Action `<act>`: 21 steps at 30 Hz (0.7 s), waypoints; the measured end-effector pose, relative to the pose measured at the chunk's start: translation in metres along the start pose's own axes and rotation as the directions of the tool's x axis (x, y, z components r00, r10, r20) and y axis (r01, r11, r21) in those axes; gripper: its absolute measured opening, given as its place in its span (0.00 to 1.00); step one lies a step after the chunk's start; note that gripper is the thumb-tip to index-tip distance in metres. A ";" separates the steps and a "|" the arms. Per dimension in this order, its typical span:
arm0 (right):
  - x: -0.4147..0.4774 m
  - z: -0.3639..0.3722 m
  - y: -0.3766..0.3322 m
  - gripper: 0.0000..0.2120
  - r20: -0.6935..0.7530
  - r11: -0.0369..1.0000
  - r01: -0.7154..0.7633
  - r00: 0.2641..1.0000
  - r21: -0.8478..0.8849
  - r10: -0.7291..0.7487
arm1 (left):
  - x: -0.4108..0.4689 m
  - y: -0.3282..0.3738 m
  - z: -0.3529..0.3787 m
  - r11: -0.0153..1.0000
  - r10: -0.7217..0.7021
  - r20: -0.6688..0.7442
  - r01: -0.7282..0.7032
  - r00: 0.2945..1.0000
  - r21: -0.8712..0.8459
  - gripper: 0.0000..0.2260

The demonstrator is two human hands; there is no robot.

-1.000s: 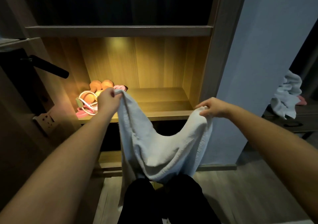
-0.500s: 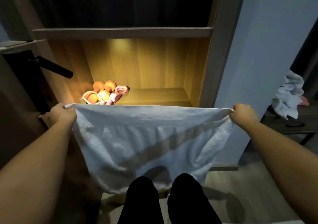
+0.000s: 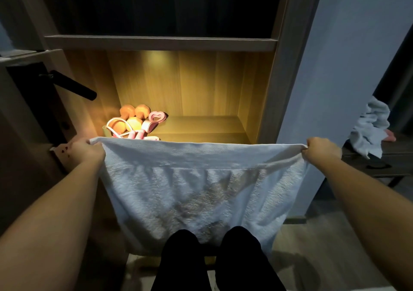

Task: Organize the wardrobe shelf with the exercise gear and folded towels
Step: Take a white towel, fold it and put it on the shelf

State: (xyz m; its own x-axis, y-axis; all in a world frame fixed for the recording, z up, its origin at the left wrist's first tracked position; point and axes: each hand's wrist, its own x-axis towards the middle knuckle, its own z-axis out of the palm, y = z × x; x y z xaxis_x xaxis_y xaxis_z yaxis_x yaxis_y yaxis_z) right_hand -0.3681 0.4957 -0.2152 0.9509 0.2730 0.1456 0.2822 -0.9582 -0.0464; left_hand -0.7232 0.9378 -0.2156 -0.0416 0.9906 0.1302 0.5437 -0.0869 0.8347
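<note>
A white towel (image 3: 192, 192) hangs stretched wide in front of the lit wardrobe shelf (image 3: 201, 125). My left hand (image 3: 86, 151) grips its top left corner and my right hand (image 3: 321, 149) pinches its top right corner. The towel's top edge is taut and level, and its lower part drapes down to my dark-clad legs (image 3: 214, 261). On the shelf's left side sit orange dumbbells (image 3: 131, 117) and pink exercise gear with a cord (image 3: 147, 125), partly hidden behind the towel's edge.
An open door with a black lever handle (image 3: 73, 87) stands close on the left. A dark upper shelf (image 3: 161, 42) sits above the lit one. A pale wall panel (image 3: 335, 78) is at right, with another crumpled towel (image 3: 368, 130) on a dark dresser (image 3: 380, 165).
My hands moved apart from the shelf front, spreading the sagging towel into a taut flat sheet. Since half a second ago the towel is held slightly wider and steadier.
</note>
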 end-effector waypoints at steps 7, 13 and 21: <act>0.002 0.001 -0.004 0.07 -0.006 0.994 -0.065 0.998 0.082 0.066 | 0.001 -0.009 0.004 0.998 -0.064 -0.009 0.064 0.998 0.008 0.12; 0.002 -0.002 -0.006 0.06 -0.020 0.989 -0.072 0.997 0.132 0.075 | -0.001 -0.009 0.005 0.996 -0.086 -0.024 0.086 0.996 0.016 0.12; -0.001 0.000 -0.005 0.06 -0.015 0.984 -0.096 0.995 0.148 0.099 | 0.003 -0.012 -0.001 0.992 -0.124 0.048 0.122 0.991 0.037 0.13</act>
State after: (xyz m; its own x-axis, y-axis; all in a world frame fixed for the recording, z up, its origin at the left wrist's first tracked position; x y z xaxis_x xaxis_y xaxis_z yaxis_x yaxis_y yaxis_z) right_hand -0.3702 0.4998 -0.2151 0.9723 0.1752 0.1549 0.2053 -0.9567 -0.2064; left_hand -0.7306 0.9420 -0.2252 -0.0685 0.9976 0.0005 0.5649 0.0384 0.8243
